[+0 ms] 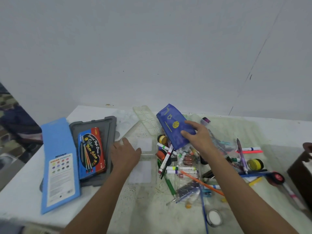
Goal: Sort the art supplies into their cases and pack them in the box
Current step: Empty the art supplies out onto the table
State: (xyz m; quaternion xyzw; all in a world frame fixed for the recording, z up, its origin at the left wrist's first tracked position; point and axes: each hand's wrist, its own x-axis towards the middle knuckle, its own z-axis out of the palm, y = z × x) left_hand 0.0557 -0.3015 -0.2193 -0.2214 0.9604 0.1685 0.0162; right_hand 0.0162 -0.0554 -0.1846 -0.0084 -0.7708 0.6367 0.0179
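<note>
My right hand (197, 137) grips a dark blue pencil pouch (173, 125) with a yellow basketball print and holds it tilted above a heap of markers, pens and small paint pots (182, 168). My left hand (125, 153) rests with fingers spread on the edge of a clear plastic case (143, 159) in the middle of the table. To the left, a grey box (94, 149) holds a red and blue watercolour set (92, 151). A light blue Ninso case (59, 164) leans against the grey box.
A clear paint palette (146, 120) lies behind the clear case. A roll of tape (214, 217) sits near the front edge. Yellow-lidded pots (255, 163) and a red-capped object (277, 178) lie right. A dark brown container (302, 168) stands at the far right. A white wall is behind.
</note>
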